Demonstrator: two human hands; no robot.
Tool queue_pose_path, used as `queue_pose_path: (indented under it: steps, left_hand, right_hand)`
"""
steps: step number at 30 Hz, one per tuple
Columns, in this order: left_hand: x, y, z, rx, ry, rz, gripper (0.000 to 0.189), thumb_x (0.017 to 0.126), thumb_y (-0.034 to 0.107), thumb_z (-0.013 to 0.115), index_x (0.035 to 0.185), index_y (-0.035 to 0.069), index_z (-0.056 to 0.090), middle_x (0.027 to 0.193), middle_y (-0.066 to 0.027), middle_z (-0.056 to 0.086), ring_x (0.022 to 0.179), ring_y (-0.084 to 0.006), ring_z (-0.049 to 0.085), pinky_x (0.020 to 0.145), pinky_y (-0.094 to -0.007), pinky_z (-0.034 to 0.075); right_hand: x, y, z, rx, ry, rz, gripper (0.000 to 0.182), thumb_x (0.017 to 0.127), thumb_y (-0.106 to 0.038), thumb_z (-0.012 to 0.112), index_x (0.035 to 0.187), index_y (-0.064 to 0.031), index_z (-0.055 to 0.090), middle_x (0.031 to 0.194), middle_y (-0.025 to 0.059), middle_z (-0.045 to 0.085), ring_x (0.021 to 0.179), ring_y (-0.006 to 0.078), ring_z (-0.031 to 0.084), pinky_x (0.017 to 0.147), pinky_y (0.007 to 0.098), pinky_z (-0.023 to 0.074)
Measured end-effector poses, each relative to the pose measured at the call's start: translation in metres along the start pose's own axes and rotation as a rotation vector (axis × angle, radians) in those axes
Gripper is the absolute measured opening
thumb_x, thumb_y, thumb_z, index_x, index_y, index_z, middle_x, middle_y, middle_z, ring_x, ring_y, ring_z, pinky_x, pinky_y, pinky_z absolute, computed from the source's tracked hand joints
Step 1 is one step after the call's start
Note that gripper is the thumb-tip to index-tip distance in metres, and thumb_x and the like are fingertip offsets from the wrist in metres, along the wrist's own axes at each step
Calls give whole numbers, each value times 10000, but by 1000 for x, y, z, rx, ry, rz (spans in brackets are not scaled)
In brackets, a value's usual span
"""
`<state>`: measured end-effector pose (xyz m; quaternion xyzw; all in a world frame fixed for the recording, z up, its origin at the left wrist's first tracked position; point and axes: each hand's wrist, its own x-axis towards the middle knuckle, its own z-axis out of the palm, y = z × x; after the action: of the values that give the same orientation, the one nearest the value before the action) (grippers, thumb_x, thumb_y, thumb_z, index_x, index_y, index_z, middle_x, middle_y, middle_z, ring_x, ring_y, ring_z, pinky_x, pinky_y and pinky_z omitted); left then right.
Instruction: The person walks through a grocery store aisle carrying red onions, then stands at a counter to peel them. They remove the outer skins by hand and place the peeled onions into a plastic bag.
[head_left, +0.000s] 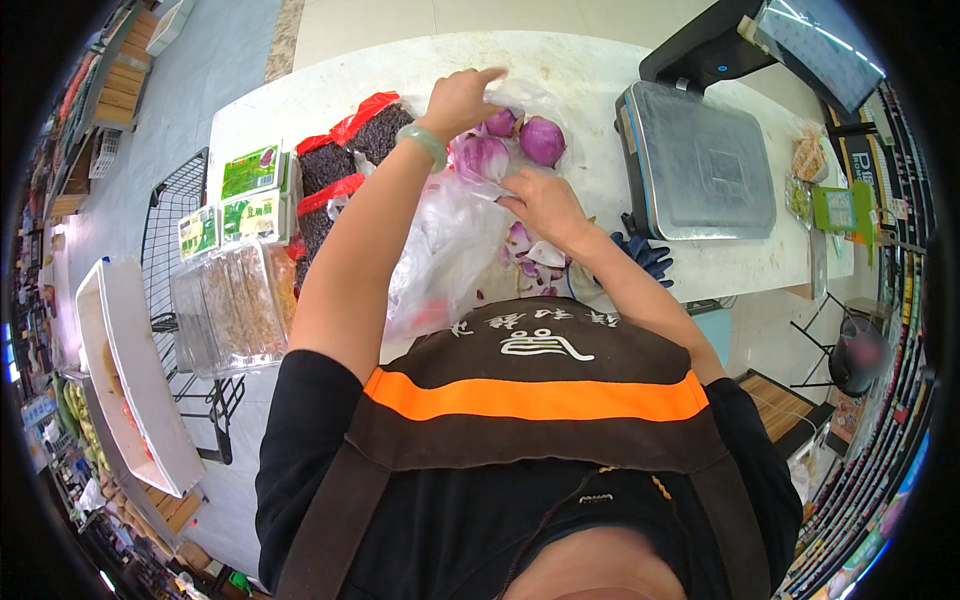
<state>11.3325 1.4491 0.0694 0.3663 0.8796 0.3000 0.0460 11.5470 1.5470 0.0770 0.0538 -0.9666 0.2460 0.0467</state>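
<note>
Purple onions (481, 157) lie together in a clear plastic bag (559, 101) on the white table. Over the bag's far left side is my left hand (461, 97), a pale green bangle (424, 144) on its wrist. One of its fingers points right, and whether it grips the film is hidden. Nearer to me, my right hand (547, 202) pinches the bag's edge beside the largest onion. Crumpled clear plastic bags (442, 244) lie between my forearms. Loose onion skins (536, 270) are scattered under my right wrist.
Red-topped bags of dark food (330, 169), boxed tofu (259, 217) and a clear plastic tray (232, 311) stand left. A weighing scale (705, 161) occupies the table's right side, near dark gloves (641, 255). Beyond the left edge are a wire cart (176, 202) and white foam box (139, 375).
</note>
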Motion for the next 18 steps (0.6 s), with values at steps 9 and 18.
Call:
queue_pose_path:
  steps: [9,18]
  left_hand:
    - [36,-35,-51,-1006,496,-424,231,945,233,583,943,21,674,800,-55,617,703,-131,563,625,-297,506]
    - [-22,-10,-108,-1063,436,-382,271,983,223,483,1040,6,636,977,-102,667,789,-185,635,735,-315,551]
  right_hand:
    - [20,15,-85,-77,180,-133,76,852,-151,672,888,-86,687,816,79,640,730,303,636,644,395,508]
    - [20,26,-100,-83,170,-23,142,873,-217,649,907,-93,708,850,71,661,817,294,654,701,404,512]
